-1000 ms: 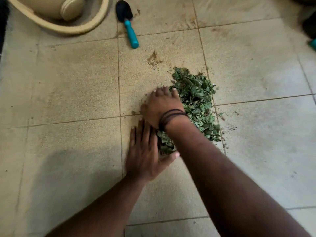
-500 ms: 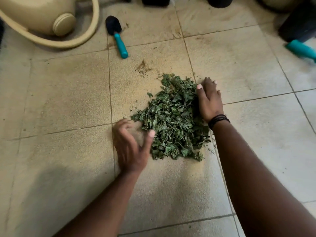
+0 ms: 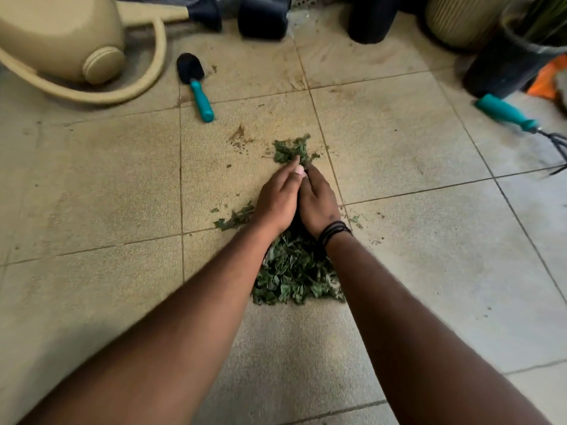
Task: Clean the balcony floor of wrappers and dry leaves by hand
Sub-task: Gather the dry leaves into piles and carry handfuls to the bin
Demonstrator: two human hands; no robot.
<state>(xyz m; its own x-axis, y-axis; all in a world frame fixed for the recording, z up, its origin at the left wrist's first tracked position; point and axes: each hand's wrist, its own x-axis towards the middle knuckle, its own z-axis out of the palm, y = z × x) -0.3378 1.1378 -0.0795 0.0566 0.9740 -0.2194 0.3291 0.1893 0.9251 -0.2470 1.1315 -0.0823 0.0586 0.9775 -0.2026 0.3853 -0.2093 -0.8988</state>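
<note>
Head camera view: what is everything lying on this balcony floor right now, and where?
Leaf pile: one, green, centre of the floor, between the forearms and under the hands.
Stray leaves: a few, green, just left of the hands.
Watering can: one, beige, top left.
Trowel: one, black scoop with teal handle, right of the can.
Hand rake: one, teal handle with dark prongs, far right.
Pots: several, dark, along the top edge.
Ribbed planter: one, cream, top right.
Floor tiles: beige, dusty.
Left hand: over the leaves, touching the right.
Right hand: over the leaves, black bands at its wrist.
</note>
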